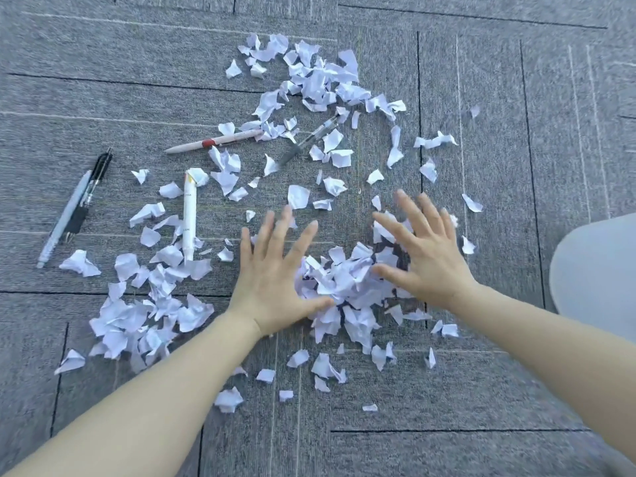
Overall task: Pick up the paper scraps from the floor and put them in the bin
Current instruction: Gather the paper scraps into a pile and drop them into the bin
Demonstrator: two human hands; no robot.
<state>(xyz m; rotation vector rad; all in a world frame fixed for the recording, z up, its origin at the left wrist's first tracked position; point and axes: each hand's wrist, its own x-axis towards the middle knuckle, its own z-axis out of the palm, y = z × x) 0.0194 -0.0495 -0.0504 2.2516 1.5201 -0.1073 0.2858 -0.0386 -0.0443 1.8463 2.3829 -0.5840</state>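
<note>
- Grey carpet tiles with dark seams make up the floor [378, 449], and white paper scraps [347, 287] lie strewn over most of it
- Both hands are spread flat with fingers apart, gripping nothing: the left hand [272, 284] presses at one side of a loose heap of scraps, the right hand [430, 266] sits at the other side, the heap banked up between them
- Beyond the fingertips a second thick drift of scraps [316, 77] lies well apart; to the outside of the left hand a third cluster [137, 325] sits near the forearm, with single pieces scattered close to both wrists
- Pens lie mixed in: a white pen with a red band [213, 143], a clear-barrelled pen [306, 141], a stubby white marker [189, 218], and a black and grey pair [74, 210] far out past the left hand
- At the right edge a pale rounded shape [599, 273] shows; it may be the bin, though too little is visible to say
- Scraps look featherlight, crumpled and springy, so they should compress readily but slip out of a loose hold; cupping both palms under the heap's edges and squeezing inward seems the surest grip
- Pens ought to be kept out of any scoop
</note>
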